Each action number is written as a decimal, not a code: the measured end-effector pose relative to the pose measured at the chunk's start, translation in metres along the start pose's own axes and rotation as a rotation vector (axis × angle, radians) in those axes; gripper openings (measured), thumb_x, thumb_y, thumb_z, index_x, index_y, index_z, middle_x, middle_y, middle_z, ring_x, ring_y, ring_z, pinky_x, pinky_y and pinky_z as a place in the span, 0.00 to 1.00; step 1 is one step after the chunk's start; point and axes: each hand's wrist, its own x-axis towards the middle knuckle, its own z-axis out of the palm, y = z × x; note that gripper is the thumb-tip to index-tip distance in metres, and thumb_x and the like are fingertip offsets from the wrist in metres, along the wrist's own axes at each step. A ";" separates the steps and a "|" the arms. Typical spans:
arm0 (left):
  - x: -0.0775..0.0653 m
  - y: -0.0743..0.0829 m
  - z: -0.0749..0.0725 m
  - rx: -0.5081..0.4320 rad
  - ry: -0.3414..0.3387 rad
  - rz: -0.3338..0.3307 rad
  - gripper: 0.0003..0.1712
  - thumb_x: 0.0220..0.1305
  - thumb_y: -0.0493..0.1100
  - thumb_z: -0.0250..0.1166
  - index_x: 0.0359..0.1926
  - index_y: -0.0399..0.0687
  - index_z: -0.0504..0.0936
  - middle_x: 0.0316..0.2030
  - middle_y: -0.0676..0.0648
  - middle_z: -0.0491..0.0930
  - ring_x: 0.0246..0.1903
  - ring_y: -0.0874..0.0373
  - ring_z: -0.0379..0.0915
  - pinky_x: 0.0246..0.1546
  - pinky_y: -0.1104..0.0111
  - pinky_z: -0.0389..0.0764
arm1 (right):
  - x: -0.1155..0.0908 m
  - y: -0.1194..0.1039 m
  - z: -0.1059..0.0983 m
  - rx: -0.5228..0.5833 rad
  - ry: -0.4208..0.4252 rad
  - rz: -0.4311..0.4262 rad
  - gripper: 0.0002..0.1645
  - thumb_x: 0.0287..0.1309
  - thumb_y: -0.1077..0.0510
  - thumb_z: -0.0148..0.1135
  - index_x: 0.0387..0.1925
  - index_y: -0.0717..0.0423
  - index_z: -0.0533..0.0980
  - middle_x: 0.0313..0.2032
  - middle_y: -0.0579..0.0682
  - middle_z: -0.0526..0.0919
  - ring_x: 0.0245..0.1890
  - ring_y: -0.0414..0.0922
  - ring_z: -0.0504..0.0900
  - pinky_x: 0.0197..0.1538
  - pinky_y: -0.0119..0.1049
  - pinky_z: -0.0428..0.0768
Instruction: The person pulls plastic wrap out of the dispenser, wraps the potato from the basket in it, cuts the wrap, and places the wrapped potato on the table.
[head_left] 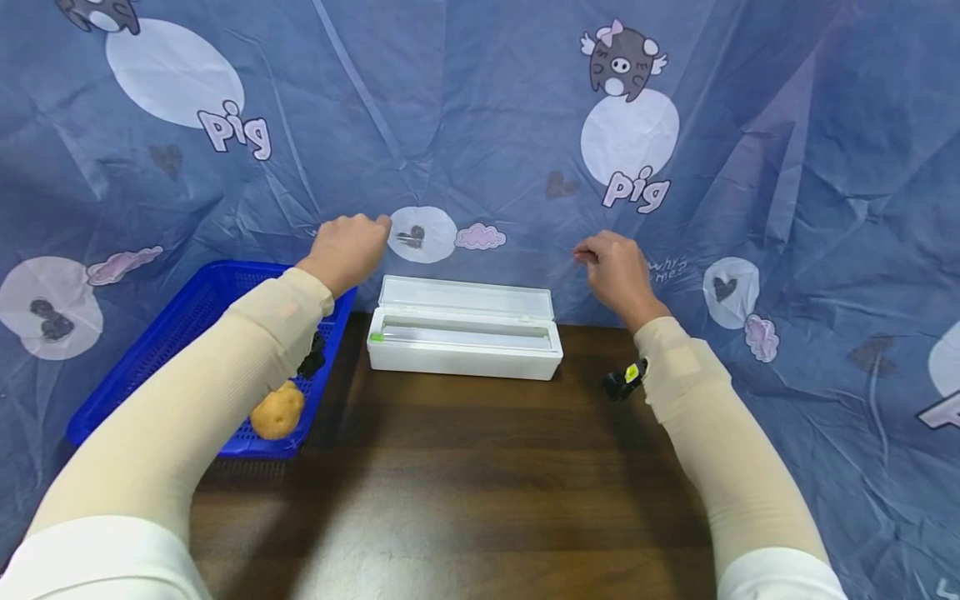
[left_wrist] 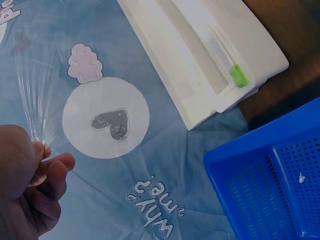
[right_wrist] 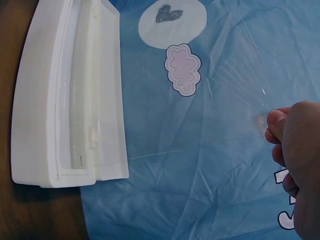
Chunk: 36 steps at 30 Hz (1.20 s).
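1. At the left, a blue basket holds a potato-like item, partly behind the left sleeve.
2. Next, the left grip pinches clear film, gathered in narrow folds.
3. Mid-scene, the film seemingly spans both grips, too transparent to trace fully; a white dispenser sits on the worktop, lid raised.
4. Furthest right, the right grip pinches the film too.
5. The step looks like holding the film outstretched; the next move likely calls for firm pinches well apart, so it doesn't cling to itself.
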 end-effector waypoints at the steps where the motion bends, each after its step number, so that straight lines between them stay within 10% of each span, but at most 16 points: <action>1: 0.000 0.000 -0.001 -0.001 0.000 0.001 0.10 0.73 0.30 0.46 0.44 0.31 0.74 0.34 0.29 0.81 0.31 0.31 0.80 0.29 0.40 0.81 | 0.000 0.000 -0.001 0.000 0.000 -0.004 0.05 0.64 0.63 0.66 0.36 0.60 0.87 0.32 0.55 0.84 0.35 0.54 0.83 0.42 0.51 0.80; 36: -0.002 -0.004 -0.015 0.012 0.009 0.014 0.10 0.73 0.30 0.46 0.43 0.31 0.74 0.33 0.28 0.81 0.31 0.31 0.81 0.29 0.40 0.81 | 0.014 -0.007 -0.024 0.032 -0.068 -0.011 0.06 0.65 0.62 0.67 0.36 0.60 0.87 0.33 0.56 0.86 0.36 0.54 0.84 0.43 0.50 0.80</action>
